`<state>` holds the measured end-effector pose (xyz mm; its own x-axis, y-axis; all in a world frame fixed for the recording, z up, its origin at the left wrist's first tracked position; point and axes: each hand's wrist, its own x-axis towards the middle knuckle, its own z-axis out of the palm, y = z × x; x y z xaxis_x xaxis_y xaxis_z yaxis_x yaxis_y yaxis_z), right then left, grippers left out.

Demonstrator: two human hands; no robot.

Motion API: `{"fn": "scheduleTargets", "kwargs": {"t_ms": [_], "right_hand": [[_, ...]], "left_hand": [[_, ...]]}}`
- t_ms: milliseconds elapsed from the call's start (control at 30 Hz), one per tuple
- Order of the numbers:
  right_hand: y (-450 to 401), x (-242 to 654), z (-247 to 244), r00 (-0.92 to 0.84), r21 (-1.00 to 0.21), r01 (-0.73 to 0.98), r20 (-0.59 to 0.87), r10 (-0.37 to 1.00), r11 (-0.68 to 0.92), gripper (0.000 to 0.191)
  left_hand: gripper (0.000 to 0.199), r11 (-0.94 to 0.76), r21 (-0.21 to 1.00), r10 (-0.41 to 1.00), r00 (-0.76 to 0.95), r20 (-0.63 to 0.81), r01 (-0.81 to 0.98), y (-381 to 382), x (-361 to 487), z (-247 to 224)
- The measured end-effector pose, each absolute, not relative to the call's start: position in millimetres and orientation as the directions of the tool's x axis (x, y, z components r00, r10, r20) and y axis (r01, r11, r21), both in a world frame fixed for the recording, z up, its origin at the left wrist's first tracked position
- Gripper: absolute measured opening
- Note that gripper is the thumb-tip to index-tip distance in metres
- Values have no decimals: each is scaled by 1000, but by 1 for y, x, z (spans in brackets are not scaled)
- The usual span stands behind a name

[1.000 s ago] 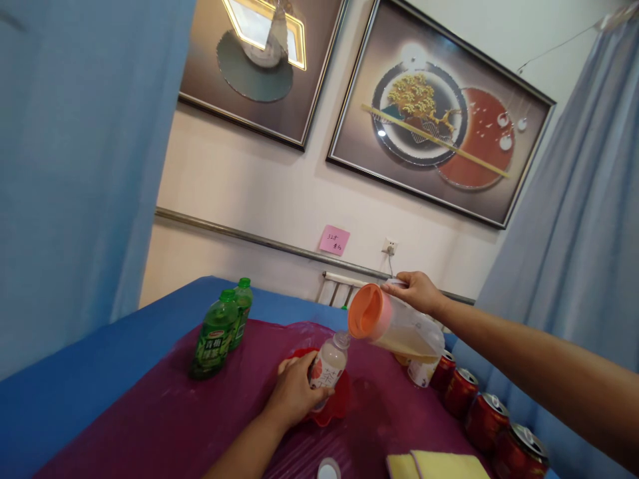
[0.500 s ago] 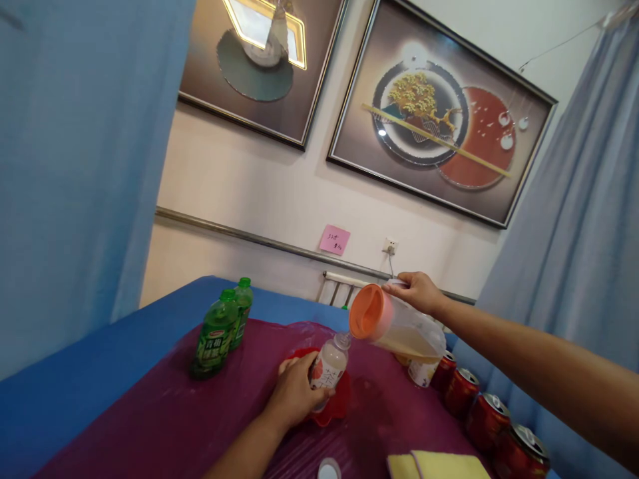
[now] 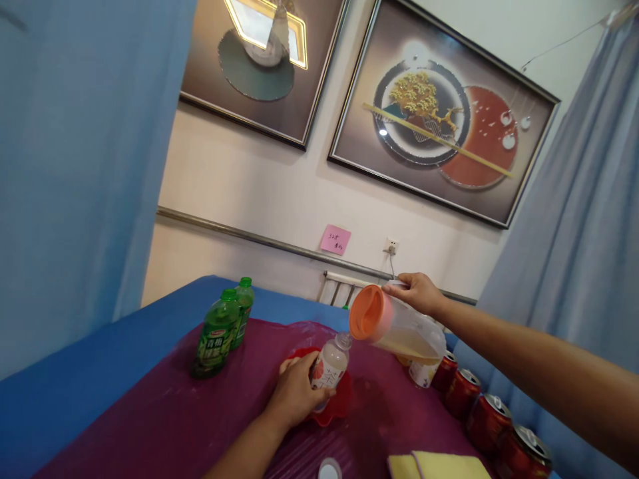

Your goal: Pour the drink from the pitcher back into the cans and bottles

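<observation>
My left hand (image 3: 295, 392) is wrapped round a clear bottle (image 3: 332, 364) with a printed label, which leans slightly to the right over a red dish (image 3: 342, 399). My right hand (image 3: 417, 293) grips the handle of a clear pitcher (image 3: 407, 336) with an orange lid (image 3: 368, 313). The pitcher lies tipped on its side in the air, holding pale brownish liquid, its lid right by the bottle's open mouth. Whether liquid is flowing between them is too small to tell. A white cap (image 3: 329, 470) lies at the front edge of the view.
Two green bottles (image 3: 215, 339) stand on the purple sheet (image 3: 150, 412) at the left. Several red cans (image 3: 488, 422) line the right side, with a white-labelled container (image 3: 422, 372) near them. A folded yellow cloth (image 3: 439, 466) lies in front. Blue curtains hang on both sides.
</observation>
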<state>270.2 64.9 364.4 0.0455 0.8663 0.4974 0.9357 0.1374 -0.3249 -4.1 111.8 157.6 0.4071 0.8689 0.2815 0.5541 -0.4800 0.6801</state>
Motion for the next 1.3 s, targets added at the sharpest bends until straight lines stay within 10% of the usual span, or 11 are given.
{"fn": "scheduleTargets", "kwargs": {"t_ms": [1300], "right_hand": [[64,270,364,45,-294,948,503,863,122,60]], "left_hand": [[67,-489,681,862,418,285,544,114,-5,154]]}}
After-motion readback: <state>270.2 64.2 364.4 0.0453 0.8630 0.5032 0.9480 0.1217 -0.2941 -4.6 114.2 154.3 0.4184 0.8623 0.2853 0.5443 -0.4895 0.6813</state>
